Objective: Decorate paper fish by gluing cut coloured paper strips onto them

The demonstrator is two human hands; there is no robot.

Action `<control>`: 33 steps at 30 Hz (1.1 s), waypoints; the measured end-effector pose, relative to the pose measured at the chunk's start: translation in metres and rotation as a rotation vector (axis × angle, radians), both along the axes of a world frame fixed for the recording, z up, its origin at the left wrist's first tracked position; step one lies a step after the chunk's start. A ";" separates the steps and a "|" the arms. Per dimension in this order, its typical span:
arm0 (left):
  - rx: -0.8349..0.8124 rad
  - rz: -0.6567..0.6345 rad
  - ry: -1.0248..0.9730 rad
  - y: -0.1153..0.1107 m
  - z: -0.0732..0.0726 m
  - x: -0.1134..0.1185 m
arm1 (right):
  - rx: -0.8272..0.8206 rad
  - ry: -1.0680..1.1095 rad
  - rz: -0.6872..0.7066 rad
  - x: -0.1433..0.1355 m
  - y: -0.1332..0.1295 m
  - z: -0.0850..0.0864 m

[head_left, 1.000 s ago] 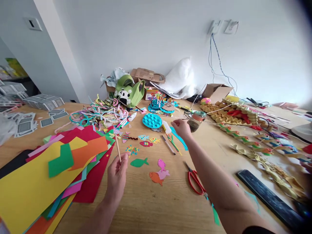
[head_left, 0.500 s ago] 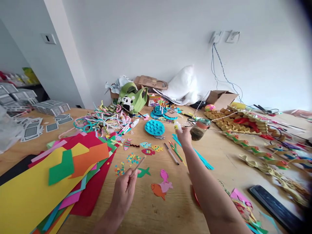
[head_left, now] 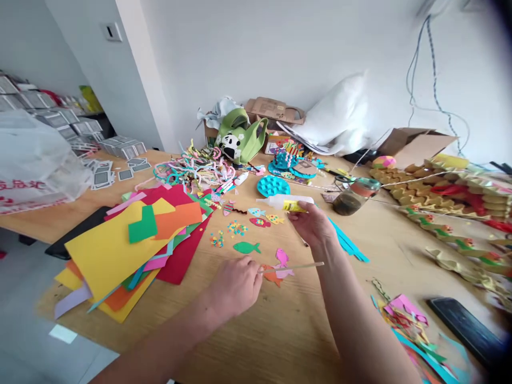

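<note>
My left hand (head_left: 240, 285) is closed round a thin wooden stick (head_left: 298, 268) that points right, over the paper fish. In my right hand (head_left: 314, 226) is a glue bottle (head_left: 290, 202), white with a yellow label, its nozzle pointing left. Below and between the hands lie a green paper fish (head_left: 247, 247), a pink paper fish (head_left: 282, 257) and an orange paper fish (head_left: 273, 276), partly behind the stick. Small paper dots (head_left: 237, 228) sit in two piles left of the bottle. Several decorated fish (head_left: 260, 222) lie just beyond, near a blue dimpled disc (head_left: 273, 186).
Stacked coloured paper (head_left: 104, 256) covers the left of the table. Pipe cleaners (head_left: 196, 168) and a green panda bag (head_left: 240, 140) stand behind. A glass jar (head_left: 356, 196), egg-carton strips (head_left: 432, 208), paper scraps (head_left: 412, 325) and a phone (head_left: 466, 328) are on the right.
My right hand has lifted the glue bottle from near the jar and brought it back, tilted sideways. My left hand has moved right, its stick turned nearly level. The view has shifted left.
</note>
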State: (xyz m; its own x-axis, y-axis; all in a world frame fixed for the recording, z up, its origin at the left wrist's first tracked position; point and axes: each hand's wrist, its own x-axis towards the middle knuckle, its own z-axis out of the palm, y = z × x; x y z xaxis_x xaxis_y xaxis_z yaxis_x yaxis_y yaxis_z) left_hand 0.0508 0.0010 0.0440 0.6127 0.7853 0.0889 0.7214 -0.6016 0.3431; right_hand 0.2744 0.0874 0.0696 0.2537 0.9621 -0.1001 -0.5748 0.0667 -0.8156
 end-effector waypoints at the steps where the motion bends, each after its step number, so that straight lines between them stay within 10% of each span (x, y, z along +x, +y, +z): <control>1: 0.024 -0.005 0.035 -0.002 0.001 -0.001 | 0.017 -0.006 0.016 -0.008 -0.001 -0.001; 17: 0.197 0.080 0.039 -0.005 -0.048 -0.004 | 0.191 -1.072 0.092 -0.042 -0.016 -0.011; 33: 0.161 0.045 0.037 -0.006 -0.049 -0.001 | 0.185 -1.183 0.144 -0.044 -0.016 -0.016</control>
